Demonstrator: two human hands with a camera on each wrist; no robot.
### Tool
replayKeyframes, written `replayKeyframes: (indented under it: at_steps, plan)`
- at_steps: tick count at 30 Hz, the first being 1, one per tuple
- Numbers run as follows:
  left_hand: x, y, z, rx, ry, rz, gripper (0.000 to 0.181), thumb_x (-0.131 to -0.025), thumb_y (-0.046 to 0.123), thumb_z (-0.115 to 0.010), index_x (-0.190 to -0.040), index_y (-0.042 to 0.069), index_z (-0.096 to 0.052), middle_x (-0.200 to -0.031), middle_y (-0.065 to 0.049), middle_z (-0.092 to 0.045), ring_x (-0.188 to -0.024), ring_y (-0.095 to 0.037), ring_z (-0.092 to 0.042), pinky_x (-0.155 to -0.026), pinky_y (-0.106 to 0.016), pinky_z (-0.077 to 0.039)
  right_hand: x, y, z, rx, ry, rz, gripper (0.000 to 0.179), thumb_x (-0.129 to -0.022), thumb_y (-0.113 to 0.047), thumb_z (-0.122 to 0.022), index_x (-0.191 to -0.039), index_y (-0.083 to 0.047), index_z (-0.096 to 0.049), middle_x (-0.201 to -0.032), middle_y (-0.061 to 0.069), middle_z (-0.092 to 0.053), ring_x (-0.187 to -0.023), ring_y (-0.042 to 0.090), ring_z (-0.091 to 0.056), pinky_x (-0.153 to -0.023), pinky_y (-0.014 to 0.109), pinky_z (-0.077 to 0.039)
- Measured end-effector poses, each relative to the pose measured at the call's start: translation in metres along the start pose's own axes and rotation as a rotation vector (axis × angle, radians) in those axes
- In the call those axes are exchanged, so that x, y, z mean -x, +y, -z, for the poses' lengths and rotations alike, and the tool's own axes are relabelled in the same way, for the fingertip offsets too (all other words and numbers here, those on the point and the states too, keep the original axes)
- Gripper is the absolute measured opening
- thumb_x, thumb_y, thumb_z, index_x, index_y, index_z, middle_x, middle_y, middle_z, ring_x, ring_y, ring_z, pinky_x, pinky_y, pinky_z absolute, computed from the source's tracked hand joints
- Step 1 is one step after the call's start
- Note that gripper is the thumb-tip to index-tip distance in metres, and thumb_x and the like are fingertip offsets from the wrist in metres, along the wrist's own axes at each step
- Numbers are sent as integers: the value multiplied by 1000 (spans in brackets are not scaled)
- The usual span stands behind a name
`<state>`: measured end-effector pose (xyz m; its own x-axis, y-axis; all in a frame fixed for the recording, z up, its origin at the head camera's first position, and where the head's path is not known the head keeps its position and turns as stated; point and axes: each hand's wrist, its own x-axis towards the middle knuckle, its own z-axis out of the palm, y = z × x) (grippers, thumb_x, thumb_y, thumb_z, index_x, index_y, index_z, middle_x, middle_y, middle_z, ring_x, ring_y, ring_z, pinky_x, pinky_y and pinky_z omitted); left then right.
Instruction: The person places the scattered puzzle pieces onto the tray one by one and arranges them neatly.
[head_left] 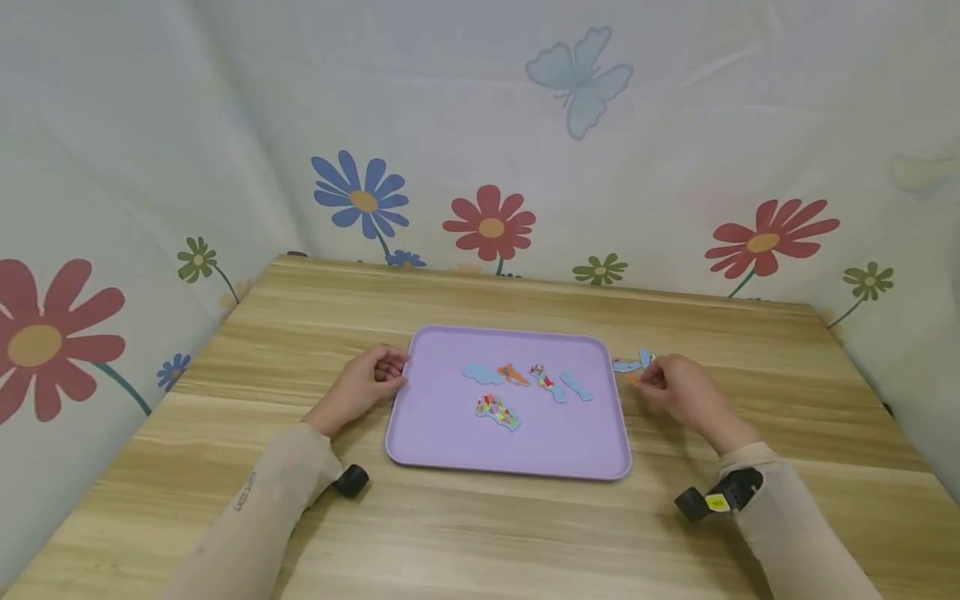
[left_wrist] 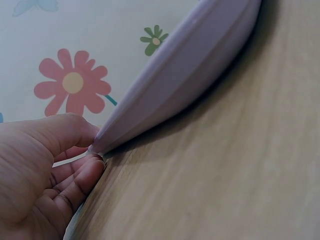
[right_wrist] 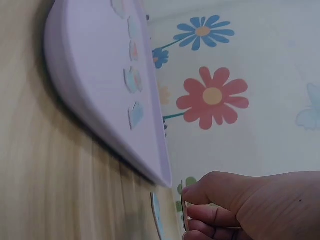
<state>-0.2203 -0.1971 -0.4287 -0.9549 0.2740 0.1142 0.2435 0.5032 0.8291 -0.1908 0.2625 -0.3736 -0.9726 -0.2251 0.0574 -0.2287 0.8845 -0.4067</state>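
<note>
A lilac tray lies on the table with several flat cut-out pieces on it. Its left rim is pinched between the thumb and fingers of my left hand, and the left wrist view shows that hand right at the tray edge. Just past the tray's right side, my right hand pinches a thin flat piece with orange on it. The right wrist view shows this piece edge-on between thumb and fingers. Light-blue pieces lie on the wood beside these fingertips.
On the tray are a blue cloud-like piece, an orange piece, a multicoloured piece, a blue-and-red piece and a blue strip. The wooden table ends at a flower-printed cloth.
</note>
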Motion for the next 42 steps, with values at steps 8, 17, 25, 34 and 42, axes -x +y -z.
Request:
replayKeyframes:
  at_steps: [8,17,25,34,42]
  plan:
    - [0,0,0,9,0,6,32,-87,1,-66,-117,-5,-58,-102,-20,-63,-87,-14,-57,-74,-15,-50,1,-22,-4,-34,0,37,17,-85,-17,-71,-84,-1,-69,-75,6,-64,-67,14,-53,-60,25,-43]
    - [1,7,1,-2,-11,15,33,-87,1,-65,-118,-7,-57,-104,-21,-62,-90,-19,-58,-74,-15,-50,1,-45,-15,-88,-33,63,11,-82,-7,-71,-84,3,-68,-73,7,-61,-66,13,-51,-57,21,-42]
    - [0,-1,0,20,-8,-9,32,-86,2,-65,-117,-4,-58,-101,-16,-63,-86,-13,-57,-73,-15,-51,-1,-58,-28,-83,-33,122,9,-81,-8,-71,-81,0,-67,-74,7,-63,-69,13,-53,-60,22,-44]
    - [3,3,1,25,4,-24,32,-86,2,-66,-115,-6,-58,-100,-17,-63,-86,-14,-58,-73,-16,-50,-2,-75,-42,-82,-32,173,15,-82,-15,-74,-75,-3,-67,-71,4,-62,-65,10,-53,-59,20,-44]
    - [2,5,1,5,1,7,34,-87,3,-67,-118,-7,-57,-104,-22,-63,-91,-21,-59,-73,-15,-49,-3,-91,-54,-88,-66,167,10,-80,-13,-72,-77,-5,-66,-75,4,-61,-69,10,-52,-64,23,-46]
